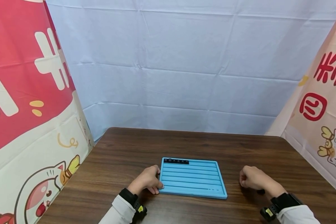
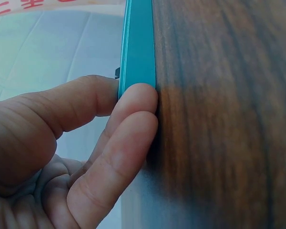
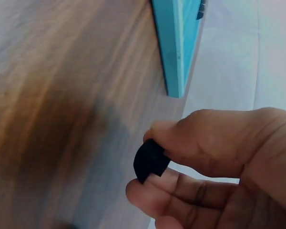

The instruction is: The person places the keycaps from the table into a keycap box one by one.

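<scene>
A light blue tray with long raised ridges lies on the table. Several small black keycap-like pieces sit in a line at the left end of its far row. My left hand holds the tray's left side; in the left wrist view the thumb is at its upper edge and two fingers lie against the blue side wall. To the right of the tray, my right hand is raised a little over the table. Its thumb and fingers pinch a small black keycap-like piece, which the hand hides in the head view.
Close under the right wrist, a small dark object lies on the brown wooden table. A pale blue cloth hangs behind the table, with printed cloths at the left and right.
</scene>
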`<action>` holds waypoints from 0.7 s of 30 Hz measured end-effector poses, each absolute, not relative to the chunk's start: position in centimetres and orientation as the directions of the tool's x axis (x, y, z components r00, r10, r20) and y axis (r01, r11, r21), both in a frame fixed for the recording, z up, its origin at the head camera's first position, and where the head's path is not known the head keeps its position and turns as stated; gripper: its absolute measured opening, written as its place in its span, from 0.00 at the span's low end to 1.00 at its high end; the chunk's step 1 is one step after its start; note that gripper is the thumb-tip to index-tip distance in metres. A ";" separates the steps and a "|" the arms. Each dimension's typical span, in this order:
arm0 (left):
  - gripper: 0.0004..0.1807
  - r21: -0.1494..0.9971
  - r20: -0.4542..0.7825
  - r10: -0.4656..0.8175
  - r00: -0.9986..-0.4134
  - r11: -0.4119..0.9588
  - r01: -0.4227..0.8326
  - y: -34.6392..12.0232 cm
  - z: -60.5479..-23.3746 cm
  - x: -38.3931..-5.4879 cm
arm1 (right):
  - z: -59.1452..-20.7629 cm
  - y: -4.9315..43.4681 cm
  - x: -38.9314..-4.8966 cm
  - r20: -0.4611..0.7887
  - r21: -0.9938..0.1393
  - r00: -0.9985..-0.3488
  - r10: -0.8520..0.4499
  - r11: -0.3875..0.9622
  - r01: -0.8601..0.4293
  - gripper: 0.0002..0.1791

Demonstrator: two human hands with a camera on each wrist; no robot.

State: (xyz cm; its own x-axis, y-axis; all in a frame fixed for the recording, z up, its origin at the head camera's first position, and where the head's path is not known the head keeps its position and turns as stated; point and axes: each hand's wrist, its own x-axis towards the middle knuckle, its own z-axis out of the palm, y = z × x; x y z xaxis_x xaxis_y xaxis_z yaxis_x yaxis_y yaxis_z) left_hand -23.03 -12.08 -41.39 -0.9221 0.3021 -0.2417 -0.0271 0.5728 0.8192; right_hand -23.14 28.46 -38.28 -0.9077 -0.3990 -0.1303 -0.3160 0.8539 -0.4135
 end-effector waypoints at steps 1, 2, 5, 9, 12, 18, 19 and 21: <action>0.26 0.820 -0.242 0.303 -0.922 0.572 -0.027 -12.1 -41.4 -23.0 | -38.1 28.5 -23.1 -0.116 -0.416 -0.903 -0.413 0.846 -0.334 0.10; 0.26 0.820 -0.242 0.304 -0.921 0.572 -0.027 -12.1 -41.4 -23.1 | -38.0 28.5 -23.1 -0.101 -0.415 -0.899 -0.426 0.839 -0.351 0.10; 0.26 0.819 -0.241 0.301 -0.923 0.574 -0.027 -12.1 -41.4 -23.1 | -37.5 28.5 -23.2 -0.068 -0.411 -0.888 -0.454 0.824 -0.390 0.10; 0.26 0.814 -0.241 0.292 -0.925 0.581 -0.028 -12.2 -41.4 -23.1 | -36.9 28.3 -23.3 -0.053 -0.420 -0.884 -0.464 0.814 -0.402 0.10; 0.26 0.813 -0.240 0.295 -0.925 0.581 -0.025 -12.2 -41.4 -23.1 | -36.7 28.1 -23.4 -0.044 -0.434 -0.892 -0.450 0.813 -0.388 0.10; 0.26 0.817 -0.245 0.298 -0.923 0.576 -0.031 -12.1 -41.6 -23.2 | -36.8 27.9 -23.5 0.016 -0.397 -0.899 -0.438 0.822 -0.408 0.09; 0.26 0.818 -0.246 0.299 -0.922 0.574 -0.032 -12.1 -41.6 -23.2 | -36.8 27.9 -23.5 0.025 -0.390 -0.896 -0.443 0.821 -0.417 0.09; 0.26 0.819 -0.247 0.299 -0.922 0.573 -0.034 -12.1 -41.7 -23.3 | -36.8 27.9 -23.6 0.021 -0.393 -0.894 -0.447 0.819 -0.418 0.08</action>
State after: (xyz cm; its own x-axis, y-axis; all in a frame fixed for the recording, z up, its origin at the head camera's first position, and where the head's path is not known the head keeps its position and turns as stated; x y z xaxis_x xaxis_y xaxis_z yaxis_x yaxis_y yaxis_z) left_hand -23.25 -12.10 -41.68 -0.9219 0.2985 -0.2469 -0.0338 0.5728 0.8190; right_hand -23.57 27.93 -36.83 -0.8943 -0.4470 0.0207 -0.4183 0.8188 -0.3932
